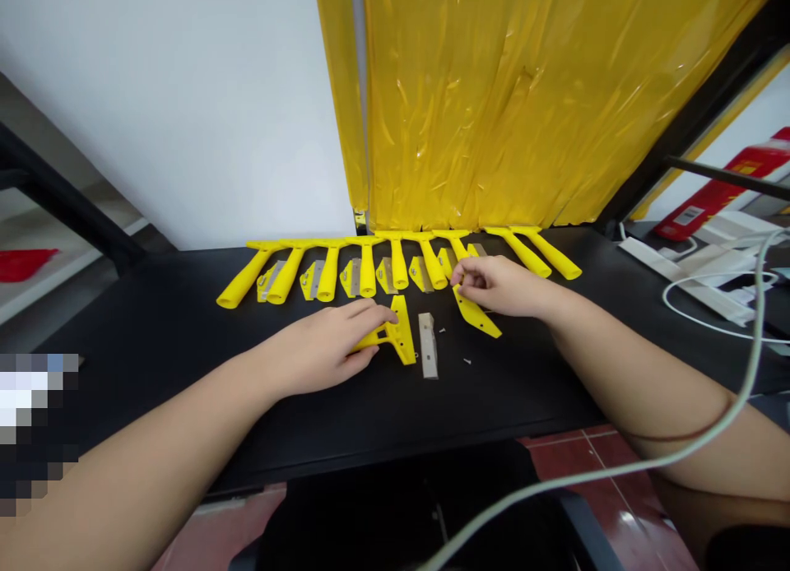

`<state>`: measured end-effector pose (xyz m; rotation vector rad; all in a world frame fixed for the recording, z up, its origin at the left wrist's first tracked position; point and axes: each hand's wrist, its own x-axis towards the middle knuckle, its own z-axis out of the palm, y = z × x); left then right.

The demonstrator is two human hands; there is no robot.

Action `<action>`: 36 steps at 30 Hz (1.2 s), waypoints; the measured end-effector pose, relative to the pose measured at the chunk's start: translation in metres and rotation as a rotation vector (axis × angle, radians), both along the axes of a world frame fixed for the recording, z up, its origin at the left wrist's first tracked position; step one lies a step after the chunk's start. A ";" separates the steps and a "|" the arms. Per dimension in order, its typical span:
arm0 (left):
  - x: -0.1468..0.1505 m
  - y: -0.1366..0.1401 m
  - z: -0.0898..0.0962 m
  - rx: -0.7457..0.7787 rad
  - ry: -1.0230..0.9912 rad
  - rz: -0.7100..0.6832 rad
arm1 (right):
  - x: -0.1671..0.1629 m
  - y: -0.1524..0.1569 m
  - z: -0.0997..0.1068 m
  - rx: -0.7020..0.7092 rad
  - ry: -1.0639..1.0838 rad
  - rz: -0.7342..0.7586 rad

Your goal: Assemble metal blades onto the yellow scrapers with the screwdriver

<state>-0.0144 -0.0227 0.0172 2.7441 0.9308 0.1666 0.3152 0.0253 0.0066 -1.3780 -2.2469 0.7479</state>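
Note:
My left hand (333, 341) is closed around the grip of a yellow scraper handle (402, 332), whose wide head points right, low over the black table. Bent fingers of my right hand (481, 281) pinch the upper end of a flat yellow plate (478, 317) with holes; the fingertips partly hide the contact. Between the hands lies a grey blade-like strip (428, 347) with holes. Two small screws, one nearer (467, 360) and one farther (442, 331), rest to its right.
A row of yellow scraper handles (330, 271) stretches along the back of the black table (185, 324), with plates and strips between several of them. Yellow film (469, 102) hangs behind. A pale cable (592, 474) crosses in front of my right arm. White power strips (691, 279) lie right.

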 end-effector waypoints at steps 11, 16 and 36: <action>-0.001 0.000 0.000 -0.004 -0.025 0.009 | -0.027 -0.022 -0.001 0.273 -0.142 0.601; -0.001 0.000 0.000 -0.002 -0.038 0.004 | -0.036 -0.021 -0.007 0.332 -0.119 0.648; 0.001 -0.002 0.002 0.043 -0.074 0.051 | -0.044 -0.019 -0.017 -0.305 0.675 0.229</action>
